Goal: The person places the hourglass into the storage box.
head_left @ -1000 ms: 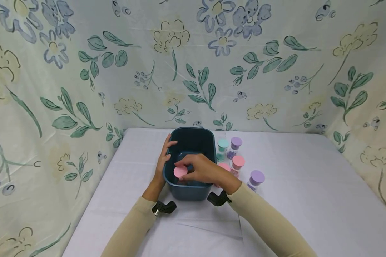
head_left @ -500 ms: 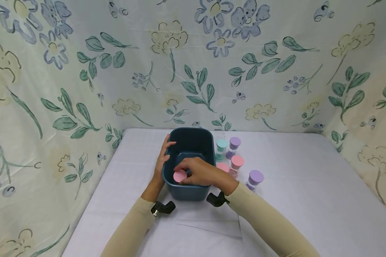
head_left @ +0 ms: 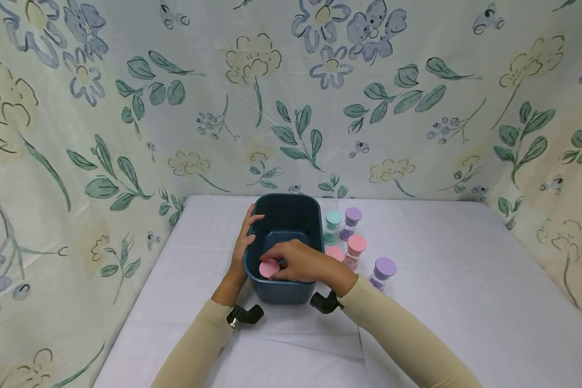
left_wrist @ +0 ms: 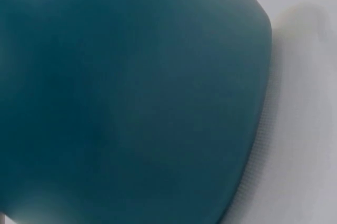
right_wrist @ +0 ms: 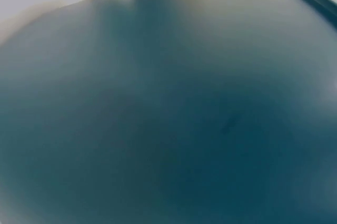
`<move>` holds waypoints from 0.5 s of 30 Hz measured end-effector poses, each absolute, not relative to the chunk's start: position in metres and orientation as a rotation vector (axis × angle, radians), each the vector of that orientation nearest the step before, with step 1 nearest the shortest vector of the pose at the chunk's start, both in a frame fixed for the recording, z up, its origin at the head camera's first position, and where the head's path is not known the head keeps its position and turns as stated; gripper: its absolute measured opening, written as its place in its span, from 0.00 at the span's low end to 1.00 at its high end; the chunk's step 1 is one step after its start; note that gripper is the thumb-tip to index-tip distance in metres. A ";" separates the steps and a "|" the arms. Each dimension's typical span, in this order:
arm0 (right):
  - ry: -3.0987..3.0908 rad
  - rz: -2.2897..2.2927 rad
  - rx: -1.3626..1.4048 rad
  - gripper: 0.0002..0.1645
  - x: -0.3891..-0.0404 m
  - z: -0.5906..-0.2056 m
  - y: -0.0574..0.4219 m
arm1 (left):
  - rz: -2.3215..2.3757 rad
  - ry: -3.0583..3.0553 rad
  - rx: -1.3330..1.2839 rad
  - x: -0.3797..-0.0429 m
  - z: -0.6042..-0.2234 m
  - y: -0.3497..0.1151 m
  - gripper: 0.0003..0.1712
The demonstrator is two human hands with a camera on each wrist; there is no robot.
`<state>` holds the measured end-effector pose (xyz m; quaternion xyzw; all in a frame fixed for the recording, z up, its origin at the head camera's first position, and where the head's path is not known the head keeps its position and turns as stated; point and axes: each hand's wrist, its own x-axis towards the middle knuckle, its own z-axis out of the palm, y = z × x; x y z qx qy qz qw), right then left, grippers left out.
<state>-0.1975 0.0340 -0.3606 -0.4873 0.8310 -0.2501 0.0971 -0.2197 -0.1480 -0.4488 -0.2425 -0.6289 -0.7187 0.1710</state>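
Note:
In the head view my right hand point(head_left: 298, 260) reaches down inside a dark teal plastic bin point(head_left: 283, 293). Thumb and fingers pinch the pink cap point(head_left: 269, 268) of a small jar near the bin's front left corner; the jar's body is hidden below the cap. My left hand point(head_left: 242, 240) grips the left rim, its fingertips over the edge. The bin's outer wall point(left_wrist: 131, 97) fills most of the left wrist view, and its wall point(right_wrist: 168, 108) also fills the right wrist view, where the jar is out of sight.
Right of the bin stand several small clear jars with coloured caps: a teal one point(head_left: 332, 218), a purple one point(head_left: 352, 216), a pink one point(head_left: 356, 245), another pink one point(head_left: 335, 253) partly behind the bin, and a purple one point(head_left: 384, 268) farther right. Floral fabric point(head_left: 291, 97) hangs behind the white-covered table.
My right hand has lowered the pink-capped jar deeper into the bin, toward its front left corner. My left hand keeps its place on the rim.

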 end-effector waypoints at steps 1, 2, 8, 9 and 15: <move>2.463 -0.738 -1.442 0.24 -0.197 -0.360 0.034 | -2.044 -1.784 -0.689 -0.220 -0.449 -0.148 0.28; 2.464 -0.739 -1.442 0.24 -0.197 -0.360 0.034 | -2.048 -1.782 -0.689 -0.220 -0.449 -0.148 0.28; 2.474 -0.734 -1.469 0.24 -0.198 -0.362 0.034 | -2.061 -1.775 -0.696 -0.221 -0.451 -0.148 0.28; 2.476 -0.733 -1.476 0.24 -0.199 -0.363 0.034 | -2.063 -1.772 -0.696 -0.221 -0.451 -0.148 0.28; 2.475 -0.754 -1.486 0.23 -0.197 -0.363 0.035 | -2.101 -1.717 -0.708 -0.220 -0.452 -0.145 0.28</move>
